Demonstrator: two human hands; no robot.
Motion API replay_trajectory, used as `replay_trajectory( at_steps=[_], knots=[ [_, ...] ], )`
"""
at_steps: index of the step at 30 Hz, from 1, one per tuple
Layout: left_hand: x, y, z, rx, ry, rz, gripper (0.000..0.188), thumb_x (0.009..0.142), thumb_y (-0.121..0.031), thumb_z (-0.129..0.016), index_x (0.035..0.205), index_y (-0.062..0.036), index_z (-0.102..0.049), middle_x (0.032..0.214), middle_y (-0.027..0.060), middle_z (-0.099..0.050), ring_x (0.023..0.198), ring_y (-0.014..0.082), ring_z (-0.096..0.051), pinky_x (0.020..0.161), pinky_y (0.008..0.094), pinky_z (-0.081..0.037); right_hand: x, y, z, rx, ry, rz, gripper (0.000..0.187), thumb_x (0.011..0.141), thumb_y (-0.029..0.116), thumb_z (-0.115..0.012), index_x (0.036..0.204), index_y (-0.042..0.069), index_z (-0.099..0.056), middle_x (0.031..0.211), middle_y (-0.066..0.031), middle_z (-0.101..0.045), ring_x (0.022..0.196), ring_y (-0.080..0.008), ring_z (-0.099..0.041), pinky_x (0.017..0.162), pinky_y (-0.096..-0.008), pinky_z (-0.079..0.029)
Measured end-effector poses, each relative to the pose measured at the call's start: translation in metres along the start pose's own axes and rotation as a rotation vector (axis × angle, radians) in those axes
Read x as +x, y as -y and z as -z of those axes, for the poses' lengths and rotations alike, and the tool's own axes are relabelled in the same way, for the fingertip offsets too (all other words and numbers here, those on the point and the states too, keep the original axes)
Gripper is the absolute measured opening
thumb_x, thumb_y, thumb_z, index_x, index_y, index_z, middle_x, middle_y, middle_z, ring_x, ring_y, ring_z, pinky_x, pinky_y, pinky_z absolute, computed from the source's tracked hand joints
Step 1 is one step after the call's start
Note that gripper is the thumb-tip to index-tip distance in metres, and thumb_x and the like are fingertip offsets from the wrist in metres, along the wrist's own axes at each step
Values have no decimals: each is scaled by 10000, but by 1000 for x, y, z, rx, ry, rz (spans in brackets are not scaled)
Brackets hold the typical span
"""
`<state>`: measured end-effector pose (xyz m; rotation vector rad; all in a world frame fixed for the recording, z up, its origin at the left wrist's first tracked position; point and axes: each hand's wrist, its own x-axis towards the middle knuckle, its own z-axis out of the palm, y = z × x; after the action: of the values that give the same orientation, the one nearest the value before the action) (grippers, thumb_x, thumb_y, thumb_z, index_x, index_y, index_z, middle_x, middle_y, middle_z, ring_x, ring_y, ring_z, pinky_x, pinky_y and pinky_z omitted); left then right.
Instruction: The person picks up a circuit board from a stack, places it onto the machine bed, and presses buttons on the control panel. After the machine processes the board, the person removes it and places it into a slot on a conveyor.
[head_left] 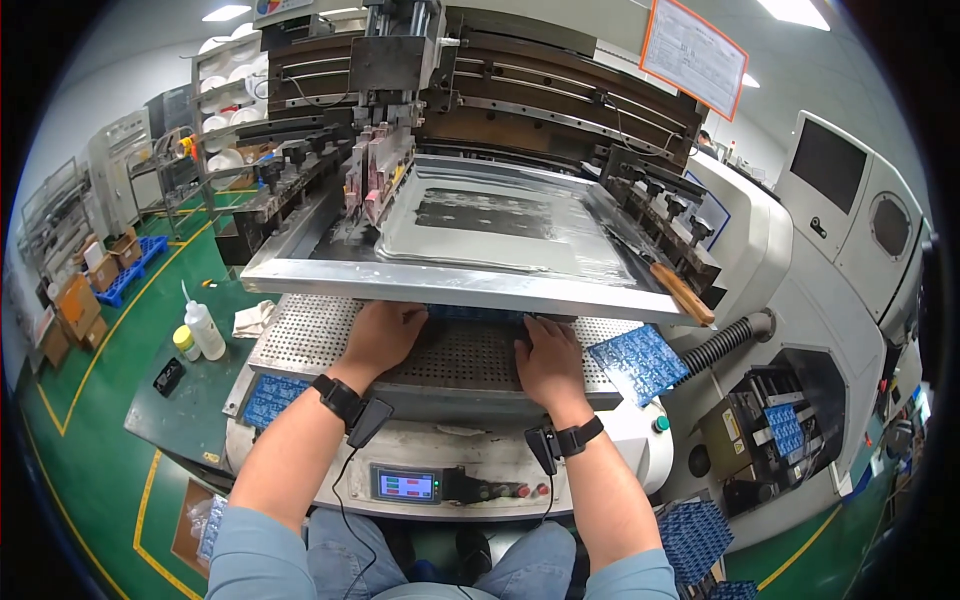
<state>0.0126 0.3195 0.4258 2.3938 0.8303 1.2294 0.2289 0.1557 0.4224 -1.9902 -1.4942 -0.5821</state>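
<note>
A blue circuit board panel (pixel 474 314) lies low under the front bar of the screen printing frame (pixel 460 280), and most of it is hidden by that bar. At its left end my left hand (pixel 386 338) has its fingers curled on the panel edge. My right hand (pixel 552 362) grips the opposite end, its fingertips partly under the bar. Below both hands is the perforated metal table (pixel 450 365) of the printing machine. Grey paste is spread over the stencil (pixel 485 225) inside the frame, with a squeegee (pixel 375 175) at its left.
Another blue panel (pixel 640 362) rests on the table's right side, and one (pixel 275 398) on its left. A wooden-handled spatula (pixel 682 293) lies on the frame's right edge. A white squeeze bottle (pixel 205 332) stands on the green side table. A control screen (pixel 405 484) is at the front.
</note>
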Motion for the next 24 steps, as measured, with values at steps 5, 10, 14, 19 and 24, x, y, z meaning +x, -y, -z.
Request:
replay_trajectory(
  at_steps=[5,10,14,19,24],
  knots=[
    [-1,-4,3,-12,-2,-5,190,862,-212,-678,930,-53,-757,906,182,-722,897,390,-674,823,466,-529,-1,3,0,-8,-3,-2,395,903,209,-641,1257,33,-645,1263,-185,-640,1206,-399,-546,1056,-483,-421],
    [-5,-15,8,104,-40,-199,231,857,-236,-703,1028,-88,-751,1022,173,-710,1036,393,-629,941,479,-467,-1,1,-1,-19,-9,5,394,900,210,-643,1256,40,-649,1265,-183,-639,1202,-402,-544,1051,-484,-423],
    [-11,-20,4,231,23,-306,328,873,-344,-717,1120,-130,-746,1169,166,-669,1195,382,-551,1079,500,-353,-1,1,1,-9,-5,-2,390,899,207,-641,1253,46,-653,1257,-181,-640,1198,-402,-545,1048,-484,-424],
    [-11,-16,2,277,-40,-347,410,847,-471,-716,1090,-145,-763,1146,161,-651,1184,373,-552,1056,506,-383,0,4,0,-25,-7,1,389,899,206,-637,1255,49,-648,1240,-178,-641,1196,-396,-546,1047,-486,-422],
    [-12,-23,4,296,-28,-351,460,825,-525,-718,1088,-149,-764,1144,152,-655,1188,365,-552,1057,506,-382,-2,7,3,-51,-22,-3,380,889,217,-641,1234,57,-656,1226,-163,-649,1183,-382,-554,1028,-491,-427]
  ],
)
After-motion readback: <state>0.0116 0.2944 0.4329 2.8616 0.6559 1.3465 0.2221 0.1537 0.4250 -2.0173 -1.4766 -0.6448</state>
